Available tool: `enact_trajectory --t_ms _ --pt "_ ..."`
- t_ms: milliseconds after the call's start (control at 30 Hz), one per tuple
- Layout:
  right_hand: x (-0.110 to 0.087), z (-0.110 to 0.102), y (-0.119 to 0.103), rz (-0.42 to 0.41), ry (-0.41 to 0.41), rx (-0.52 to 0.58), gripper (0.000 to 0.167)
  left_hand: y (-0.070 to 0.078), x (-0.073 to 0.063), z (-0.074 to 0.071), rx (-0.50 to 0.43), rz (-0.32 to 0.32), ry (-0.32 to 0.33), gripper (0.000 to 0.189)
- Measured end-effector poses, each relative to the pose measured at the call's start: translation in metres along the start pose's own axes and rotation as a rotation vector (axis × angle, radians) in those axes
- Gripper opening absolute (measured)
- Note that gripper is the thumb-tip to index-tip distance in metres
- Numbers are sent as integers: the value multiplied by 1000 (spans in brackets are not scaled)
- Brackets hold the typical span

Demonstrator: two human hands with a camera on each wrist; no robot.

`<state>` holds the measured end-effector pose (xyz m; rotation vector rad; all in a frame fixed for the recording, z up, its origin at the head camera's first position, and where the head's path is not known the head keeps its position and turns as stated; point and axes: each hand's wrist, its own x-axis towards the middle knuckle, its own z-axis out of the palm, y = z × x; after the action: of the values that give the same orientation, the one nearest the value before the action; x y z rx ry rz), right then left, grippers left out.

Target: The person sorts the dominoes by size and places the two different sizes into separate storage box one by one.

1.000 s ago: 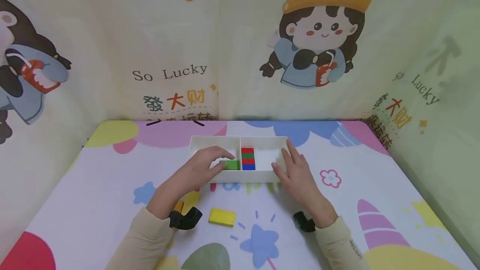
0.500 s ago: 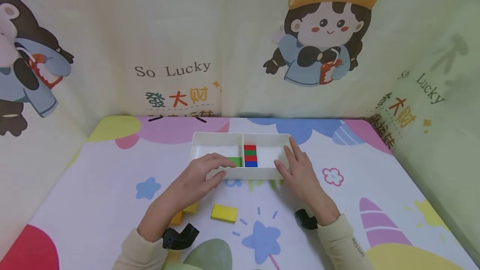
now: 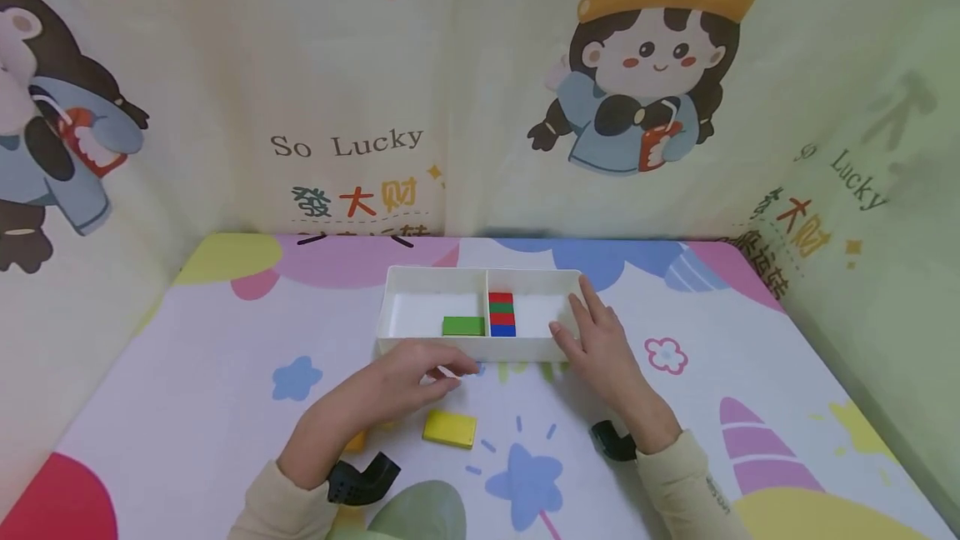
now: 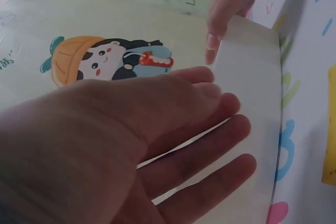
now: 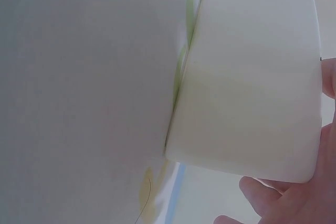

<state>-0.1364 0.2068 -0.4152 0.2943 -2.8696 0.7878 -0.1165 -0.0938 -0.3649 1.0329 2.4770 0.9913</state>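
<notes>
A white two-compartment box (image 3: 517, 349) stands on the table. In its left compartment lies a green block (image 3: 462, 326); a column of red, green and blue blocks (image 3: 502, 314) lies against the divider in the right one. My left hand (image 3: 408, 377) hovers just in front of the box, fingers loosely extended and holding nothing, as the left wrist view also shows. My right hand (image 3: 606, 357) holds the box's right end, its thumb over the front rim and fingers (image 5: 260, 198) outside the end wall.
A yellow block (image 3: 449, 428) lies on the patterned tablecloth in front of the box. Orange-yellow blocks (image 3: 356, 442) are partly hidden under my left wrist. Printed curtains stand behind and beside the table.
My left hand has come out of the left compartment, back over the front wall toward me, leaving the green block inside. My right hand has stayed at the box's right end.
</notes>
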Motion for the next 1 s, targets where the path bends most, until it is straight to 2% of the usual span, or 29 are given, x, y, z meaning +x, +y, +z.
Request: enact_trajectory --t_ms 100,300,400,533,667,767,900,1000 --pt "0 0 -1 -6 6 -4 67 -3 0 3 27 -4 -20 28" --pt "3 -2 0 -24 37 -2 66 -8 5 6 127 41 -12 27" --pt "2 -1 0 -17 18 -2 67 -12 5 10 162 51 -33 27" --pt "2 0 0 -8 4 -8 67 -16 6 14 183 26 -55 29" --pt "3 0 1 -15 23 -11 66 -17 8 19 188 5 -54 31" --pt "2 1 1 -8 7 -4 67 -18 8 22 165 4 -70 31" --pt "-1 4 3 8 -26 -3 68 -18 6 25 99 -23 -110 28" --pt "-2 4 4 7 -18 -9 68 -17 6 27 50 -50 -138 31"
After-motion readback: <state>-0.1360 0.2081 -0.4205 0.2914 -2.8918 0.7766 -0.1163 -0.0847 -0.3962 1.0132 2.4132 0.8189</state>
